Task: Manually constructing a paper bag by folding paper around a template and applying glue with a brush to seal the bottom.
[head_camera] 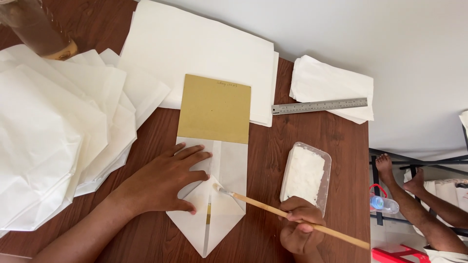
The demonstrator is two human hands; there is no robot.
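Left hand [163, 182] flat, pinning folded white paper bag [214, 204]; right hand [300, 231] closed round thin wooden brush [287, 214]. Keep paste strokes light along flap beside left fingertips.

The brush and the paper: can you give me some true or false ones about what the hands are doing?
1. The right hand holds a thin wooden brush. True.
2. The brush tip touches the metal ruler. False: it touches the folded white paper.
3. The left hand lies flat on the folded paper. True.
4. The plastic tub holds something green. False: the stuff inside is white.
5. A tan card sticks out of the top of the folded paper. True.
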